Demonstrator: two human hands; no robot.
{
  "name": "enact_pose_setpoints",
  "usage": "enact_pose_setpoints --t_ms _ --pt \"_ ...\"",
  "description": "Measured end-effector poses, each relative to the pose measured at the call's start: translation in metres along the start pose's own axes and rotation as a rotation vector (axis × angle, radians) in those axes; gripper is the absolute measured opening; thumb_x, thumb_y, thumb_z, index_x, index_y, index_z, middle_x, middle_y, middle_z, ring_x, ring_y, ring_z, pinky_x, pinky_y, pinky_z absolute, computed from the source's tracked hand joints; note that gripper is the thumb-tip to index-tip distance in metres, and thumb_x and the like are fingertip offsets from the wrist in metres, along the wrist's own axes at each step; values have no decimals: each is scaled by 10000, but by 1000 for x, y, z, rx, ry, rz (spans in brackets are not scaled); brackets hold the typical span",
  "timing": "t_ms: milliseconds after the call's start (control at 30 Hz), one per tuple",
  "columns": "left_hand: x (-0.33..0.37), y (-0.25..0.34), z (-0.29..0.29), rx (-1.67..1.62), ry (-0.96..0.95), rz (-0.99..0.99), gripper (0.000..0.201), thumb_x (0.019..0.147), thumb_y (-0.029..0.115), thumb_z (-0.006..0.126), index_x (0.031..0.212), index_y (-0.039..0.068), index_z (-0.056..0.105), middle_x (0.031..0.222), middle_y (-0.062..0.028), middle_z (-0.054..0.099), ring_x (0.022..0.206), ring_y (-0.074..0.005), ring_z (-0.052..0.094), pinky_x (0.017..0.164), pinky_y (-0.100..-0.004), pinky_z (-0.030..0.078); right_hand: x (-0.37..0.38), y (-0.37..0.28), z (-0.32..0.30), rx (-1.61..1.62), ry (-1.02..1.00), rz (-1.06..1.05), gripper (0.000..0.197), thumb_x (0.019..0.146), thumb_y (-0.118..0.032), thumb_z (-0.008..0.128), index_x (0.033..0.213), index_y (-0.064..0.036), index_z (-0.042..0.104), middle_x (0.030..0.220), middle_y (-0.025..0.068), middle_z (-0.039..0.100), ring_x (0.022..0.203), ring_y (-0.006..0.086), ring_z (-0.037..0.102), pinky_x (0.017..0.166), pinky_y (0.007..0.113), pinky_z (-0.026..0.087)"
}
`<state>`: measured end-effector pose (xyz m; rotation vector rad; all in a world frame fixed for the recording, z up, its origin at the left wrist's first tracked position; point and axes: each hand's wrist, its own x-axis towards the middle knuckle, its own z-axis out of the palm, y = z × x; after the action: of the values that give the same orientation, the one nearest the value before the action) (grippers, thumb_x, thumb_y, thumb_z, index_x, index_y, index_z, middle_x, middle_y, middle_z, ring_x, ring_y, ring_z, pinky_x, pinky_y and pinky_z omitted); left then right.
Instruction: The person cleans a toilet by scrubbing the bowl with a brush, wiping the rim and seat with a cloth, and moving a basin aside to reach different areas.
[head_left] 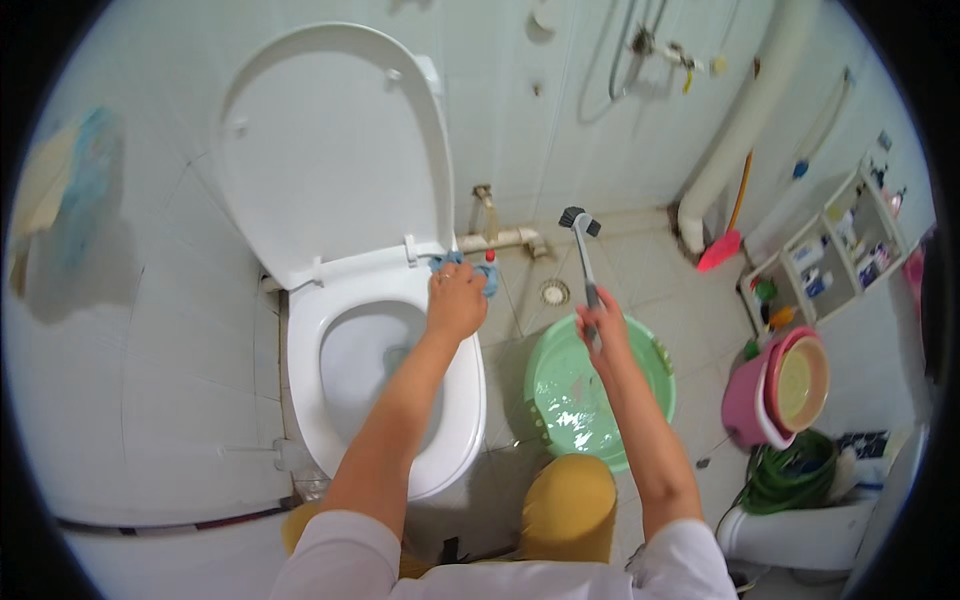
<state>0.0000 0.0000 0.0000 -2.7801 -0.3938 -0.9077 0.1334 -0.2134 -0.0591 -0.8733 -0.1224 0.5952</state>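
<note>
My left hand [458,300] is closed on a blue cloth [488,277], pressed against the right rear of the white toilet seat [305,340] by the hinge. Part of the cloth is hidden under my fingers. The toilet lid [335,150] stands raised against the wall. In my right hand [605,328] is a scrub brush [585,250] with a grey and white handle, its dark bristle head pointing up and away from me. That hand is above a green basin [548,385] on the floor, which holds some water.
A floor drain [555,292] lies behind the basin. At right are a pink bucket [745,400], a shelf [815,255] with bottles, a coiled green hose [795,475] and a red dustpan [720,250]. Low pipes [505,238] run along the back wall.
</note>
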Motion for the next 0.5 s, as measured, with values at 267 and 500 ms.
enact_pose_setpoints --t_ms 267,500 --pt "-141 192 -21 -524 -332 -50 206 716 187 601 910 137 653 987 -67 561 1035 -297 482 860 -488 393 -369 -193 -117 -885 29 -222 678 791 -119 642 1397 -17 356 903 112 624 501 38 455 395 176 375" --pt "-215 209 -121 -807 -624 148 288 753 266 557 997 144 650 1008 -88 584 1067 -331 491 885 -531 395 -435 -210 -79 -989 -182 -200 618 788 -81 654 1354 18 430 959 134 632 548 35 471 437 169 381"
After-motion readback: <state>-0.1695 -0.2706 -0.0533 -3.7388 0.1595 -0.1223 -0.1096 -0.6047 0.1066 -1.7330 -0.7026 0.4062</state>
